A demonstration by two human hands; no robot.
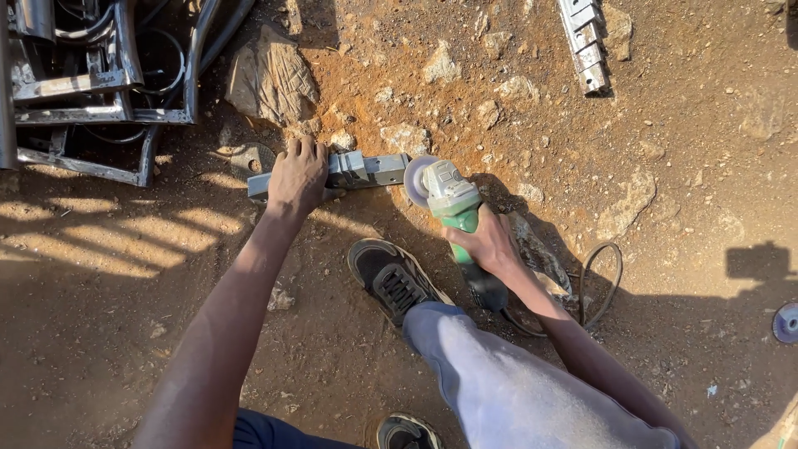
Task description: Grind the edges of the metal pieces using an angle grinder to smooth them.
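My left hand [298,175] presses down on a short grey square metal tube [366,170] lying on the dirt. My right hand [486,244] grips the green body of an angle grinder [453,202]. The grinder's disc [416,180] stands on edge right at the tube's right end. My black shoe [392,277] is planted just below the tube, and my grey trouser leg [515,374] fills the lower middle.
Bent metal frames [91,83] are piled at the top left. A flat rock [270,79] lies above the tube, a metal strip [586,41] at the top right. The grinder's black cable [598,283] loops at my right. A spare disc [786,323] lies at the right edge.
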